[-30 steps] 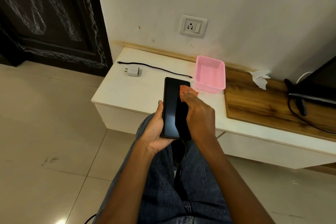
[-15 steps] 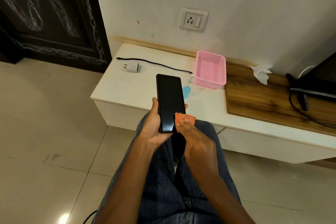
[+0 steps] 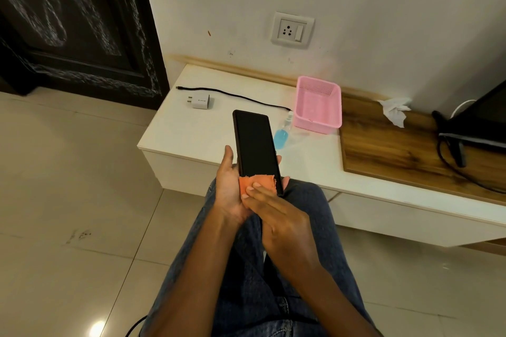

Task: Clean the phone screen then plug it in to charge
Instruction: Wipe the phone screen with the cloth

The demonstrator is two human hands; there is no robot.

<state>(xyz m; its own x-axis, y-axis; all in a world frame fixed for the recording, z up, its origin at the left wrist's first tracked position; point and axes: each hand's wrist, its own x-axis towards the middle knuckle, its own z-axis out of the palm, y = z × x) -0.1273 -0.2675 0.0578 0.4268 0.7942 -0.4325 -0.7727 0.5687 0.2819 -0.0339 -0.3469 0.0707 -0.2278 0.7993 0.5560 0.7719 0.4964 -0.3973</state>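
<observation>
Pale glossy tiled floor (image 3: pixel 68 172) below, white wall (image 3: pixel 383 8) ahead, a low white shelf (image 3: pixel 205 131) between. Nearest: knees in blue jeans (image 3: pixel 246 268), both forearms reaching forward over them. Left hand (image 3: pixel 228 189) cupped under the phone (image 3: pixel 256 145), thumb up along the left edge, fingertips curled round the right edge; phone held screen up, dark, tilted away over the front lip of the shelf. Right hand (image 3: pixel 276 213) laid flat, fingers straight and together, pressing a small orange cloth (image 3: pixel 256 183) onto the bottom end of the screen. Just beyond the phone, to its right, a small spray bottle (image 3: pixel 282 135) of blue liquid lying on the shelf, touching or nearly touching a pink perforated basket (image 3: pixel 319 107). Further left, a white charger plug (image 3: pixel 200 101), apart from the black cable (image 3: pixel 232 94) stretched across the shelf behind it. To the right, a wood-grain panel (image 3: pixel 397 150) with a crumpled white tissue (image 3: pixel 394 111) and black cords beside a dark screen. On the wall above, a white socket with switch (image 3: pixel 292 30). Far left, a dark carved door (image 3: pixel 68 22).
</observation>
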